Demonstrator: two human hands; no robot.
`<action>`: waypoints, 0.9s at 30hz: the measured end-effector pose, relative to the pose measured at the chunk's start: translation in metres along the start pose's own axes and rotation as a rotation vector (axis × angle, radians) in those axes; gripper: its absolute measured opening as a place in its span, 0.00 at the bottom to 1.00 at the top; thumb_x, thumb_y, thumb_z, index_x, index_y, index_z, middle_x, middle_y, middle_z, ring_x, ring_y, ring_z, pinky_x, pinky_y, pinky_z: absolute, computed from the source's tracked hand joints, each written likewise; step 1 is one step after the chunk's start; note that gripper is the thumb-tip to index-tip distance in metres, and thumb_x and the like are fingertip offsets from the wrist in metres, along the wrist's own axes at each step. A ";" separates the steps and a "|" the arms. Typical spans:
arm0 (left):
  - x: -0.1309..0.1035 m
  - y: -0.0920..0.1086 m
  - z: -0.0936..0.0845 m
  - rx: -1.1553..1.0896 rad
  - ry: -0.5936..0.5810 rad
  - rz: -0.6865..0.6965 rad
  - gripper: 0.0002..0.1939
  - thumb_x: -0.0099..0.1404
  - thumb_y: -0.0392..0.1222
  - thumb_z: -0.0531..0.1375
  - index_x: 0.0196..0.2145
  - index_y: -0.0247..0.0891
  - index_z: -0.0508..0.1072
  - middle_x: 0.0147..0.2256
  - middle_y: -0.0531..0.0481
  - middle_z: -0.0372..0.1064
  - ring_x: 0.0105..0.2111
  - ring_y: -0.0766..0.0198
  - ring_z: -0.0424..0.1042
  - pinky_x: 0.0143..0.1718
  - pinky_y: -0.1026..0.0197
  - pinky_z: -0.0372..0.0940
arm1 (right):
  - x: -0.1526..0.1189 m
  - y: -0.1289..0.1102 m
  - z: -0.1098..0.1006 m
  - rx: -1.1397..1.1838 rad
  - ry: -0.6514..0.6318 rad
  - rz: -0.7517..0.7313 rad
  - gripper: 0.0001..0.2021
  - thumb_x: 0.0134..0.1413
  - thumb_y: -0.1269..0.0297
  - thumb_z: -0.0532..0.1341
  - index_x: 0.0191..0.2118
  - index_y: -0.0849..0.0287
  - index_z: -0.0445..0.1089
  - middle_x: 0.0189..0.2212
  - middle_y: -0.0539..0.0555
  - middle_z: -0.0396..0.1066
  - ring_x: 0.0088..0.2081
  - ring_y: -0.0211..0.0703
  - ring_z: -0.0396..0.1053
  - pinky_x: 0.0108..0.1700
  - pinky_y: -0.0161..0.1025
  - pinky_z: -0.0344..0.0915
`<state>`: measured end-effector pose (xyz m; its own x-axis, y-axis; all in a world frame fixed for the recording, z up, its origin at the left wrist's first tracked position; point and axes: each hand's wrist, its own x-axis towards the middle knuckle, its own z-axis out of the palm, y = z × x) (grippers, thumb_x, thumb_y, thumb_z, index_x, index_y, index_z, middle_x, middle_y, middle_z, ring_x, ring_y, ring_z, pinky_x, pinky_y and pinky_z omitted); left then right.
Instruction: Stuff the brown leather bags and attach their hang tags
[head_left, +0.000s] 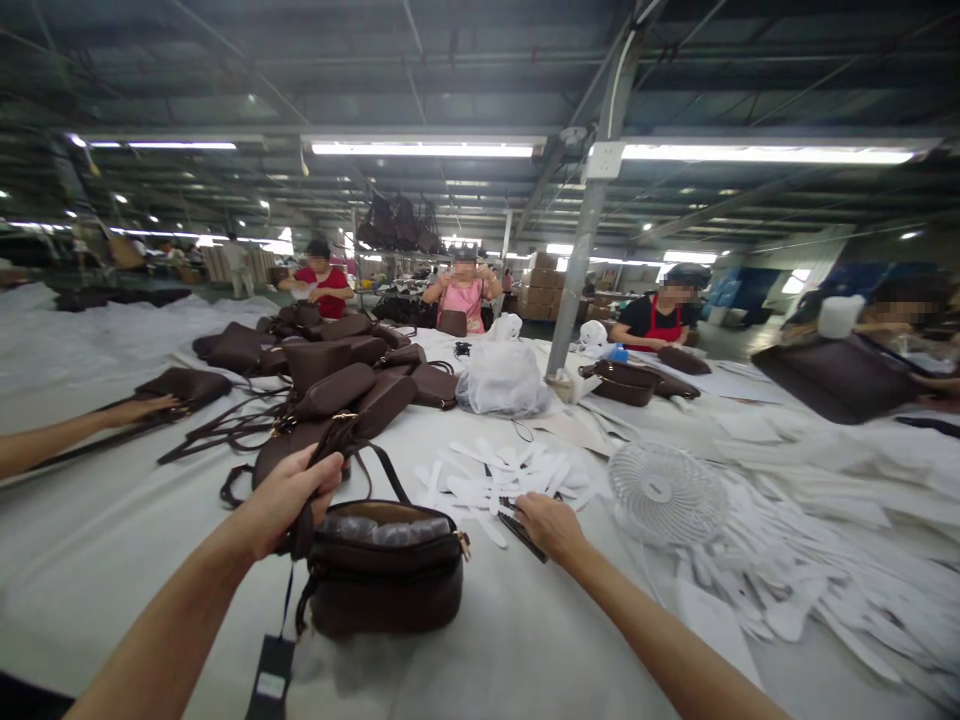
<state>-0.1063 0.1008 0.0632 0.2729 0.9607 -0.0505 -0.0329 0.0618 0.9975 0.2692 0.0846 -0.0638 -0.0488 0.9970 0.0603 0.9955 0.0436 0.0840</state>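
Note:
My left hand (294,498) is closed around the strap of a dark brown handbag (386,590). The bag stands upright, its zipped top open, with clear plastic filling inside. A black hang tag (271,675) dangles on a cord below that hand. To the right of the bag, my right hand (551,525) reaches down to the table with its fingers bent together at a narrow black strip (523,538). Its fingertips are partly hidden. Just beyond it lies a loose heap of white cut-out pieces (517,470).
Brown bags (337,385) are piled behind the held one. A white fan (664,492), a clear plastic bag bundle (501,380) and a metal post (581,260) stand beyond. White scraps (810,560) cover the right side. Another person's hand (142,408) touches a bag at left; several people work around the table.

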 end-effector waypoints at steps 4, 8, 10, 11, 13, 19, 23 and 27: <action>-0.001 -0.001 0.000 0.012 -0.013 0.012 0.24 0.52 0.59 0.64 0.28 0.39 0.57 0.19 0.64 0.50 0.13 0.78 0.47 0.12 0.74 0.44 | 0.032 -0.031 0.012 0.054 0.005 0.018 0.12 0.61 0.58 0.56 0.45 0.59 0.70 0.41 0.61 0.73 0.43 0.50 0.72 0.38 0.38 0.62; -0.002 -0.001 -0.004 0.006 0.006 0.031 0.23 0.54 0.58 0.64 0.27 0.39 0.56 0.19 0.64 0.50 0.14 0.78 0.48 0.12 0.73 0.44 | 0.047 -0.031 0.012 0.092 0.000 -0.010 0.08 0.59 0.71 0.55 0.34 0.61 0.72 0.34 0.61 0.75 0.38 0.48 0.73 0.37 0.37 0.60; -0.003 -0.002 -0.005 -0.009 0.010 0.033 0.23 0.54 0.57 0.64 0.27 0.39 0.56 0.19 0.64 0.49 0.14 0.78 0.47 0.13 0.73 0.44 | 0.043 -0.017 0.001 0.108 0.029 -0.021 0.11 0.61 0.72 0.52 0.35 0.62 0.72 0.34 0.61 0.75 0.37 0.48 0.72 0.37 0.37 0.60; -0.003 -0.002 -0.006 -0.018 0.009 0.031 0.24 0.53 0.57 0.64 0.27 0.39 0.56 0.18 0.64 0.50 0.14 0.78 0.47 0.13 0.73 0.44 | 0.037 -0.010 -0.006 0.116 0.046 -0.033 0.13 0.63 0.72 0.50 0.36 0.62 0.72 0.34 0.61 0.75 0.38 0.48 0.72 0.38 0.37 0.59; -0.004 -0.002 -0.007 -0.034 0.005 0.023 0.24 0.52 0.58 0.65 0.27 0.39 0.57 0.18 0.64 0.50 0.14 0.78 0.47 0.12 0.74 0.43 | 0.015 0.005 -0.017 0.135 0.058 -0.082 0.14 0.65 0.70 0.48 0.37 0.60 0.71 0.36 0.59 0.74 0.39 0.45 0.71 0.39 0.36 0.59; -0.005 -0.002 -0.010 -0.072 0.011 0.035 0.23 0.52 0.55 0.66 0.28 0.38 0.58 0.18 0.63 0.51 0.13 0.78 0.48 0.12 0.74 0.45 | -0.097 0.029 0.003 0.238 0.014 -0.417 0.15 0.62 0.70 0.48 0.29 0.57 0.69 0.26 0.52 0.70 0.28 0.39 0.66 0.32 0.34 0.54; -0.005 -0.001 -0.009 -0.089 0.018 0.035 0.20 0.53 0.51 0.66 0.28 0.38 0.59 0.19 0.62 0.52 0.13 0.78 0.49 0.12 0.74 0.45 | -0.141 0.031 0.011 0.368 -0.080 -0.329 0.15 0.62 0.66 0.50 0.25 0.58 0.66 0.26 0.52 0.68 0.28 0.39 0.65 0.31 0.34 0.55; -0.006 0.000 -0.005 -0.071 0.023 0.023 0.20 0.53 0.50 0.66 0.26 0.39 0.58 0.18 0.62 0.51 0.13 0.77 0.49 0.11 0.74 0.46 | -0.130 0.025 -0.009 0.575 -0.239 -0.190 0.11 0.55 0.58 0.59 0.27 0.58 0.69 0.28 0.52 0.71 0.29 0.41 0.68 0.32 0.34 0.59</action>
<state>-0.1125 0.0959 0.0638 0.2488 0.9681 -0.0295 -0.1076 0.0579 0.9925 0.3000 -0.0449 -0.0610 -0.2748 0.9525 -0.1313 0.8590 0.1818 -0.4785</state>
